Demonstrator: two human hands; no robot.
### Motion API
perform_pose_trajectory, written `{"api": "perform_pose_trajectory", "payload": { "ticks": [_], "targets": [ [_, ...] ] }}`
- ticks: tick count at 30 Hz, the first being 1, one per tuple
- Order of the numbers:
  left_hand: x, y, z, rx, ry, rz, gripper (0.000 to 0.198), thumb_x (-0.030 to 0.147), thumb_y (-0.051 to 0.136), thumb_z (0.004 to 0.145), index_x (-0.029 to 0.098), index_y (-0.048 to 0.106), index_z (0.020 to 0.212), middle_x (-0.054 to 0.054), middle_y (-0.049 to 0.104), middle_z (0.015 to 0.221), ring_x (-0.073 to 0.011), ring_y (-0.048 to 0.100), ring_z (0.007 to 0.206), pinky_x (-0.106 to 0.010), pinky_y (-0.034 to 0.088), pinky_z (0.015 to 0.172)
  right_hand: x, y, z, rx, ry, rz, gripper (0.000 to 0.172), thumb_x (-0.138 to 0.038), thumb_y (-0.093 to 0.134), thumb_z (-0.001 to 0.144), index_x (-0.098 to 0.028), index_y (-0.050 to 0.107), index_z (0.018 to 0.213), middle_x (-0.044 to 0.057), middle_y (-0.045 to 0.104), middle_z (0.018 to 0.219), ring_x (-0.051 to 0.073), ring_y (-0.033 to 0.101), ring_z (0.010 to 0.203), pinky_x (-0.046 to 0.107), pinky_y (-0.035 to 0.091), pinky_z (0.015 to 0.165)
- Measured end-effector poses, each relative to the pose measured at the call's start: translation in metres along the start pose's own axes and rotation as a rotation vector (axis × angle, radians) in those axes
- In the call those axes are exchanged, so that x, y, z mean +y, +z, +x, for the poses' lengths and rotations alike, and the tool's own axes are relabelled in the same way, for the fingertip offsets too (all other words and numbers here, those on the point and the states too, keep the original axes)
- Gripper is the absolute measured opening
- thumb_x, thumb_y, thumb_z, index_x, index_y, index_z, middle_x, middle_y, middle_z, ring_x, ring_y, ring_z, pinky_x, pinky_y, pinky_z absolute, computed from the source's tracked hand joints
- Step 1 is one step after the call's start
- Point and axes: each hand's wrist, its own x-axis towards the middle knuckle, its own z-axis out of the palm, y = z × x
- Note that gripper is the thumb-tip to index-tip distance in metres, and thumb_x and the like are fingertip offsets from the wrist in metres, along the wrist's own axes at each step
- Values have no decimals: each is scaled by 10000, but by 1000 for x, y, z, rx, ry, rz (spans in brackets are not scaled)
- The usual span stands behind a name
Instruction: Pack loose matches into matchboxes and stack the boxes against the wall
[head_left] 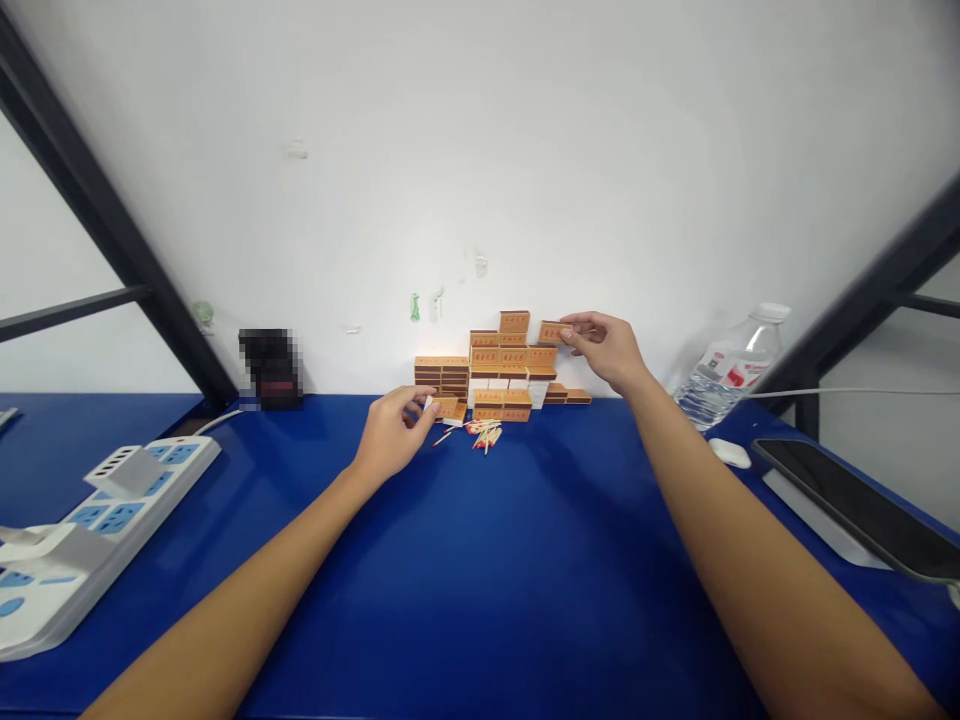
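Many small orange matchboxes form a stepped stack (513, 357) against the white wall. Between its thumb and fingers, my right hand (606, 347) pinches one matchbox (553, 332) near the upper right of the stack. Low at the left, my left hand (396, 430) closes on another matchbox (445, 407), close to the table top. Loose matches (485, 434) with red heads lie in a small heap before the stack. A row of matchboxes (442, 376) with dark striking sides stands behind my left hand.
A white power strip (161, 500) with plugs lies at the left on the blue table (480, 600). To the right are a tilted clear water bottle (724, 365), a white earphone case (729, 453) and a dark phone (855, 505). A blurred black object (270, 368) stands by the wall.
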Motion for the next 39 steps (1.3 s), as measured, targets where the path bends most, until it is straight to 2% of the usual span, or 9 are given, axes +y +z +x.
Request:
{"api": "perform_pose_trajectory", "payload": {
  "ticks": [6,12,17,22,31,35,39],
  "targets": [
    [0,1,-1,-9,13,-1,245,343,684,945,198,757,1129,-40,771,939,-143,679,691,-274,566,624,2,2,0,33,-8,-19,385,-422,828,762,-167,718,1028,77,712,917,190,662,761,348,603,677],
    [2,0,-1,0,32,8,233,330,686,946,193,755,1122,-42,770,916,-143,674,682,-280,573,640,-3,9,-2,85,-82,-134,298,-352,763,804,-175,735,1043,91,764,979,215,700,810,393,599,786],
    [3,0,-1,4,40,12,230,334,683,946,196,756,1116,-44,770,911,-146,674,676,-280,573,629,-5,14,-6,119,-122,-216,257,-331,726,827,-195,726,1045,84,770,998,225,702,836,377,580,779],
    [5,-1,0,-1,44,10,231,337,677,948,197,755,1113,-45,769,904,-148,673,670,-285,577,631,-7,16,-11,78,-174,-287,133,-318,683,865,-213,722,938,68,763,930,219,686,827,365,571,788],
    [6,-1,0,-1,46,-14,231,335,680,937,192,756,1103,-46,755,885,-150,668,673,-278,564,612,-19,17,-14,26,-204,-346,219,-358,600,933,-213,759,972,95,773,1033,228,690,831,385,565,810],
    [7,-1,0,-1,28,-35,238,342,684,933,190,758,1100,-52,759,888,-153,669,672,-285,564,609,-17,17,-15,13,-181,-312,222,-346,596,933,-210,753,1012,89,778,1005,229,692,838,371,555,787],
    [7,0,0,-5,-16,-80,248,354,694,928,194,762,1104,-48,763,886,-153,674,675,-289,565,618,-20,9,-13,92,-191,-362,232,-359,595,938,-208,748,1026,91,763,922,246,691,819,383,548,773]
  ]
}}
